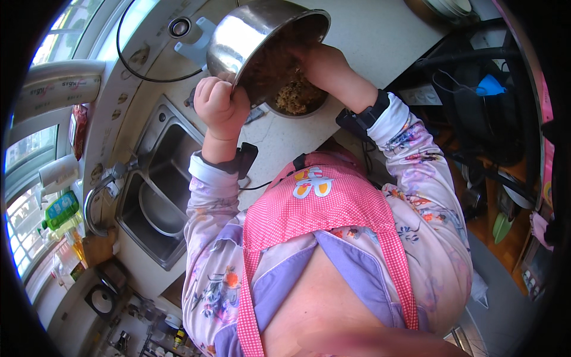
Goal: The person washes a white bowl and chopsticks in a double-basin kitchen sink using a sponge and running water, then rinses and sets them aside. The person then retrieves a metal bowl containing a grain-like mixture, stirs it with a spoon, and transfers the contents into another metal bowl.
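A large stainless steel bowl [245,35] is tilted on its side over the counter, its mouth turned down and towards me. My left hand [221,106] grips its rim at the near left, thumb on the inner side. My right hand [328,67] reaches into the mouth; its fingertips are lost in shadow, so whether they hold anything is unclear. Dark, blurred contents show inside the tilted bowl. Below it, a second round bowl [298,117] stands on the white counter [279,138], holding a brown, crumbly food mixture [292,97]. The tilted bowl hides part of this lower one.
A double steel sink [158,167] with a curved faucet [91,207] lies to the left, a round basin [161,209] inside it. Behind the tilted bowl are a pale-blue plastic item [198,42] and a black cable [134,73]. A black rack [473,107] stands right.
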A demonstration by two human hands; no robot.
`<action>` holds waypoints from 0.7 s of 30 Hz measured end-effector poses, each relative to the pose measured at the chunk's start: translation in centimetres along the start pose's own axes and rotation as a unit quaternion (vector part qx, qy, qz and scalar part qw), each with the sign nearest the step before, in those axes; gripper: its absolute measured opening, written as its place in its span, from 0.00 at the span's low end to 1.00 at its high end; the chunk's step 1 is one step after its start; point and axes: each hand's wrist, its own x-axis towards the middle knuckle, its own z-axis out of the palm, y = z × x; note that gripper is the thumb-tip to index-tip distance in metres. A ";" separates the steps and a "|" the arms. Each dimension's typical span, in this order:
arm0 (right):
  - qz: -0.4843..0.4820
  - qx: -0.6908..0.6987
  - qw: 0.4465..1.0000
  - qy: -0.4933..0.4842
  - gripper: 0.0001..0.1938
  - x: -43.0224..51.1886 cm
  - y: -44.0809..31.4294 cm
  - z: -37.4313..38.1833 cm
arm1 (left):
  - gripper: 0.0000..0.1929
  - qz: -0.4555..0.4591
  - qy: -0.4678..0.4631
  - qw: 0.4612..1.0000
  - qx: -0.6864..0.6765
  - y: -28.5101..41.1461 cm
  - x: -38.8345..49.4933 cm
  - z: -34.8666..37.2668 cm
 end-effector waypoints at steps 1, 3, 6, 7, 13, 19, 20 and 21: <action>0.004 0.012 1.000 -0.009 0.20 -0.2 0.2 0.3 | 0.11 0.005 0.000 1.000 0.011 -0.2 -0.1 0.3; 0.004 0.040 0.999 -0.003 0.20 -0.9 0.6 0.8 | 0.12 0.000 0.003 1.000 0.022 -0.5 -0.5 0.8; -0.024 0.055 0.997 0.039 0.20 -2.2 1.3 1.2 | 0.12 -0.021 0.006 1.000 0.023 -0.7 -1.2 1.2; -0.011 0.064 0.998 0.026 0.20 -2.6 1.5 1.3 | 0.12 -0.020 0.003 0.999 0.025 -0.7 -1.4 1.2; 0.031 0.073 0.997 0.021 0.19 -6.2 1.8 1.9 | 0.12 -0.020 0.008 1.000 0.020 -0.7 -1.8 1.2; 0.017 0.059 0.998 0.022 0.19 -8.6 1.9 1.3 | 0.12 -0.008 0.007 0.999 0.032 -0.3 -1.8 0.8; 0.012 0.060 0.998 0.032 0.19 -8.6 1.9 0.9 | 0.12 -0.006 0.007 0.999 0.037 -0.3 -1.7 0.7; 0.025 0.057 0.998 0.017 0.18 -8.4 1.9 0.6 | 0.12 -0.009 0.010 0.999 0.030 -0.2 -1.6 0.7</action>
